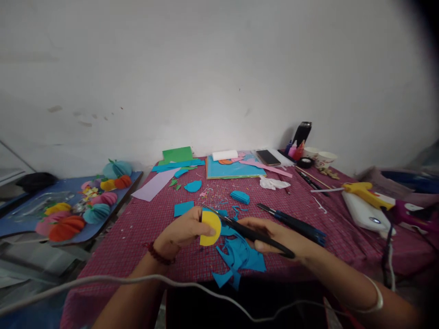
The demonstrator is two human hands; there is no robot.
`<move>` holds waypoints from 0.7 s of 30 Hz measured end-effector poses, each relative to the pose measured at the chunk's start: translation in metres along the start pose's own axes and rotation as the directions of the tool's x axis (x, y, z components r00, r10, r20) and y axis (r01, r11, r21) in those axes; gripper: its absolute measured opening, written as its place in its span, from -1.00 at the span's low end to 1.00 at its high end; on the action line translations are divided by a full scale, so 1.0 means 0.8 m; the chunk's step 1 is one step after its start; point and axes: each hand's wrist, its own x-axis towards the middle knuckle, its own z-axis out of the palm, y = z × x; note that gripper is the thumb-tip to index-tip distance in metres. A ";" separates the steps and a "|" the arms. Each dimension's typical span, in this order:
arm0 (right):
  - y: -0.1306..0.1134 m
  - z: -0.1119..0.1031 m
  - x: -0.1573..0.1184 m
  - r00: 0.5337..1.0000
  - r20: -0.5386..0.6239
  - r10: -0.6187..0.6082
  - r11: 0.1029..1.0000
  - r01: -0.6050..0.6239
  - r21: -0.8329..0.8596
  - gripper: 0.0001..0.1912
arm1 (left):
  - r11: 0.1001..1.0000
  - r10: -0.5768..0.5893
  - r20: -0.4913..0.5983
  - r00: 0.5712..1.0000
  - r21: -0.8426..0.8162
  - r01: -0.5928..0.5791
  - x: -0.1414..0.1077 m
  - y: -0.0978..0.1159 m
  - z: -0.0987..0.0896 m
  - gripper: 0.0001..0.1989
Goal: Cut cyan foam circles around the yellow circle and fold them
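Observation:
My left hand [187, 228] pinches a yellow paper piece [210, 227] with a rounded right edge, thumb on its front. Black-handled scissors [254, 234] are held in my right hand [270, 235], their blades pointing up and left beside the yellow paper's upper right edge. Whether the blades touch the paper cannot be made out. Under and between the hands lies a heap of blue paper scraps [240, 256]. A blue paper rectangle [184, 208] and a small blue stack [240, 197] rest just beyond the hands.
A blue cutter [298, 226] lies right of my right hand. Farther right are a yellow glue gun [368, 194] and a white device [363, 212]. Colored sheets [236, 170] and a phone [268, 157] sit at the back. A white cable [206, 289] crosses in front.

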 end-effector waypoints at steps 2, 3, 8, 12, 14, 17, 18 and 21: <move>-0.002 0.000 0.002 1.000 0.016 -0.019 1.000 0.019 0.011 -0.46 | 1.000 -0.009 0.001 1.000 -0.006 0.009 0.002 -0.001 0.002 -0.94; -0.001 0.000 0.003 0.999 0.022 -0.027 0.999 0.026 0.020 -0.47 | 1.000 -0.013 0.000 1.000 -0.011 0.013 0.002 -0.002 0.004 -0.94; 0.010 0.001 0.004 1.000 -0.024 -0.010 0.999 0.011 0.030 -0.42 | 1.000 -0.008 -0.001 1.000 -0.024 0.008 0.004 -0.002 0.010 -0.95; 0.015 -0.001 0.001 0.998 -0.062 -0.002 1.000 0.002 0.007 -0.41 | 1.000 -0.002 0.000 1.000 -0.002 0.002 0.003 -0.001 0.010 -0.94; 0.015 -0.003 0.000 0.998 -0.056 0.011 1.000 -0.012 -0.007 -0.43 | 1.000 -0.015 0.005 1.000 0.009 0.015 0.003 -0.001 0.009 -0.92; 0.014 -0.006 -0.002 0.999 -0.033 0.028 0.999 -0.028 -0.022 -0.42 | 0.999 -0.042 0.019 0.999 0.034 0.042 0.003 -0.004 0.005 -0.90; 0.013 -0.006 -0.003 0.999 -0.024 0.030 0.999 -0.031 -0.026 -0.40 | 0.998 -0.050 0.023 0.998 0.042 0.049 0.003 -0.005 0.004 -0.90; 0.009 -0.009 -0.005 0.999 -0.006 0.045 0.998 -0.045 -0.040 -0.36 | 0.996 -0.062 0.058 0.996 0.061 0.059 0.004 -0.008 0.002 -0.90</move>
